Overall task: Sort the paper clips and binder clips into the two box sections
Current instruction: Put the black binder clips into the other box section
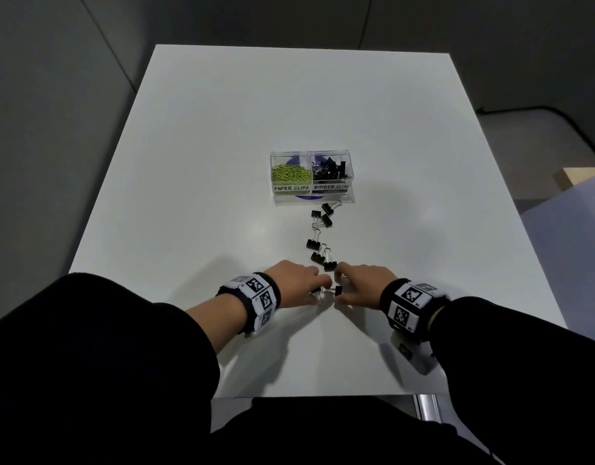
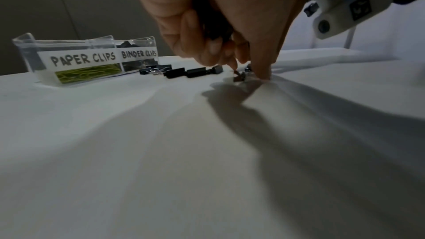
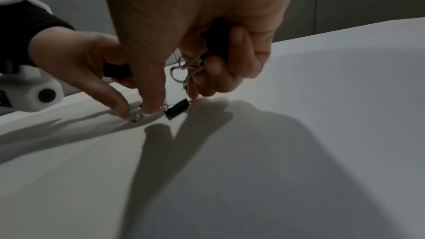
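A clear two-section box stands mid-table, with green paper clips in its left section and black binder clips in its right. Several loose binder clips trail from the box toward me. Both hands meet at the near end of that trail. My left hand keeps black binder clips in its curled fingers, fingertips down at a clip on the table. My right hand also holds binder clips in its curled fingers, while thumb and forefinger reach a clip lying flat.
The white table stretches wide around the box. Its near edge runs just behind my wrists. A lower white surface and a tan block lie off the right edge, and a dark cable runs on the floor there.
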A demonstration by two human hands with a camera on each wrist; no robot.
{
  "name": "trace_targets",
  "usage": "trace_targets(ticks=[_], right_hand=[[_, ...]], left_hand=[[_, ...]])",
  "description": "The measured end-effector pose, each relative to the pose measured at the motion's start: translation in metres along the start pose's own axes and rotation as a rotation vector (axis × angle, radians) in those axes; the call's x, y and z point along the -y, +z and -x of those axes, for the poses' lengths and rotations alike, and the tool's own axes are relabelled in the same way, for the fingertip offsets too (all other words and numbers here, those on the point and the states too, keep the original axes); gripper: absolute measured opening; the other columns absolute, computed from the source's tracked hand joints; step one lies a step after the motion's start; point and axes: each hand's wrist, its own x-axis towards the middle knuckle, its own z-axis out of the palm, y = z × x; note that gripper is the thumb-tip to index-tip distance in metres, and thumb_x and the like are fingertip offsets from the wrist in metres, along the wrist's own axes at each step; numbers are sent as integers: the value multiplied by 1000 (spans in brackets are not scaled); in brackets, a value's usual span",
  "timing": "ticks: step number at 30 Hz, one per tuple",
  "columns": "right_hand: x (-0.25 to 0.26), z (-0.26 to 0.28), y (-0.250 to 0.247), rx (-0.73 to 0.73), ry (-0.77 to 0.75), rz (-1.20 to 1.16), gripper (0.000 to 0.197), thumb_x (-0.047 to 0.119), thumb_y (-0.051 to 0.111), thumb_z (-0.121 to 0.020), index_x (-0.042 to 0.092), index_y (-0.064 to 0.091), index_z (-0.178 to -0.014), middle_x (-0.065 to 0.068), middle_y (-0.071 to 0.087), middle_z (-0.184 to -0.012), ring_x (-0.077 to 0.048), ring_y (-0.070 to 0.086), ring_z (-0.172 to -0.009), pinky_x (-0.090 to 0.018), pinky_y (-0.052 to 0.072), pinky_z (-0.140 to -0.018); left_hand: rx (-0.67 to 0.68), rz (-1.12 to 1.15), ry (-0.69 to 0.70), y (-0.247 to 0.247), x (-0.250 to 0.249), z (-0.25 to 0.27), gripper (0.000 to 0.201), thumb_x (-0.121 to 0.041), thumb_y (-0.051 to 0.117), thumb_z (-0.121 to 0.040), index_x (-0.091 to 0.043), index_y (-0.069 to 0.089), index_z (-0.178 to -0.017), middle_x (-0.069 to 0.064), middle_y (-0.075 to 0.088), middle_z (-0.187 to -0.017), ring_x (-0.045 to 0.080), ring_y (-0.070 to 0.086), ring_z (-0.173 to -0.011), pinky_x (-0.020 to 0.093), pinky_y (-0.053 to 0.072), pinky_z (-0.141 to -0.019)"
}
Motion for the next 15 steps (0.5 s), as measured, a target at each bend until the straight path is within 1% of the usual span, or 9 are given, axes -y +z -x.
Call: trace_targets(ticks=[2,5,7,9,10,12,14,15], right_hand=[[0,-2,3,10,11,3,39,37,53,-88,15,44,-118,-8,63,-113,-29,58,-102,-32,39,-75],[-1,-3,4,-14,18,6,31,32,49,-88,12,45,-112,-9,62,-112,-30,59,-99,-31,36,-70],[-2,-4,4,-19,11,15,24,29,49,-87,12,47,-103,-9,62,-109,-30,59,-97,-30,37,-69],[-2,-5,2,0,1,32,11,25,48,-86,16,45,-91,-9,62,-107,-30,59,-97,-30,35,-68],[-2,-6,1,9,-4,43,8,24,48,-86,18,44,-88,-9,63,-107,-30,59,-97,-30,34,-67],[-4,-7,-2,2,-17,30,5,23,46,-87,19,44,-88,-9,64,-105,-31,59,-96,-29,35,-68],[-5,-8,-6,-26,-11,-44,7,21,45,-88,20,38,-87,-11,63,-98,-31,56,-86,-31,35,-67],[-6,-9,-8,-48,1,-94,10,20,44,-88,19,35,-87,-13,60,-90,-30,52,-80,-31,34,-66]], left_hand=[[1,-11,-20,3,-1,-4,37,-37,38,-97,-19,42,-129,9,53,-120,31,59,-99,36,44,-74],[-2,57,-70,4,3,-8,34,-33,37,-97,-17,44,-126,10,54,-118,31,59,-100,33,39,-72],[13,105,-108,3,6,-8,33,-34,39,-96,-14,46,-121,10,53,-118,31,58,-100,34,41,-74],[27,139,-141,2,6,-8,32,-33,41,-96,-9,45,-117,11,52,-118,31,58,-99,37,43,-78],[31,153,-146,2,6,-8,31,-31,40,-97,-7,44,-115,12,52,-117,32,58,-98,38,44,-79],[27,182,-152,1,6,-8,27,-26,36,-98,-5,43,-113,14,54,-114,33,58,-93,38,44,-79],[-6,266,-186,0,8,-9,22,-21,35,-97,-8,41,-112,15,60,-105,32,56,-82,37,42,-74],[-25,323,-219,-1,11,-9,21,-21,35,-96,-11,39,-114,14,62,-98,29,53,-77,35,41,-71]])
